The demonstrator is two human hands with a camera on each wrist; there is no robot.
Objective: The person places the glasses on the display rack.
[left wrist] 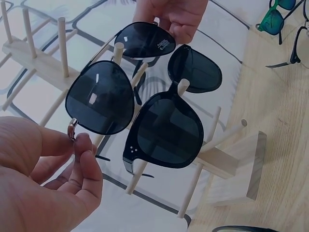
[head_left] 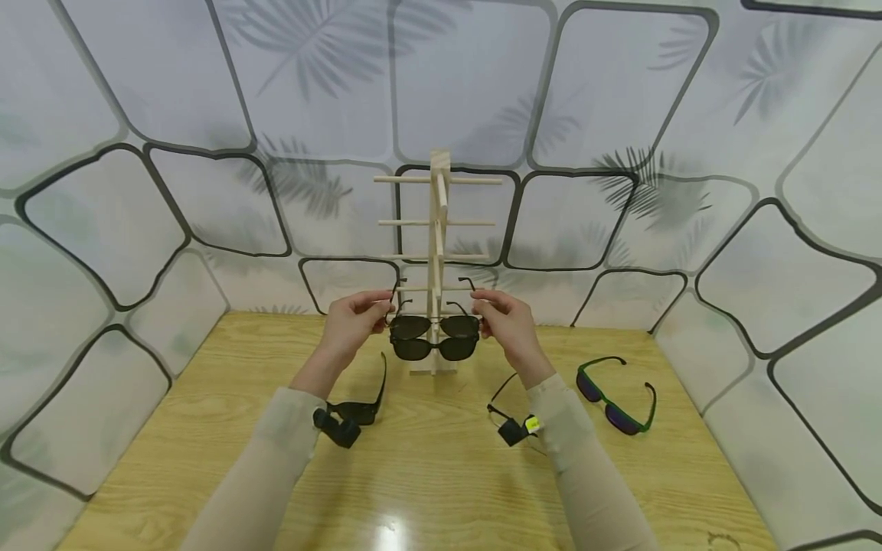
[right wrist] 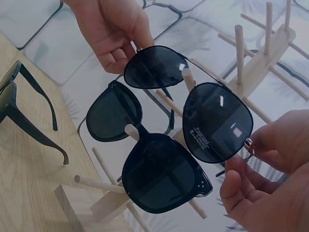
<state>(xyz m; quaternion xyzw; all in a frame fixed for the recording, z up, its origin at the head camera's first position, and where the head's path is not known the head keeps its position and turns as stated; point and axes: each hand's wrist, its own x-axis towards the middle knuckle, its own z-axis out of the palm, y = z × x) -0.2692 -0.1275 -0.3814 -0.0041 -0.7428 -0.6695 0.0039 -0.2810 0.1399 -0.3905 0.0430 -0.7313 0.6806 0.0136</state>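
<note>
On the table (head_left: 427,467), the mid-frame rack (head_left: 436,237) bears one black pair (head_left: 458,350), left hand (head_left: 353,321) and right hand (head_left: 510,323) pinch aviators (head_left: 410,327) just above it, and three pairs (head_left: 623,420) lie unracked, lower left and right

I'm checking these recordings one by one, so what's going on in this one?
A person's left grip and right grip pinch dark aviator sunglasses at either end, at the wooden rack; whether they rest on the peg there is unclear. Black sunglasses sit on the rack just below. On the table lie green-framed sunglasses, another black pair and a thin-framed pair, partly hidden.
</note>
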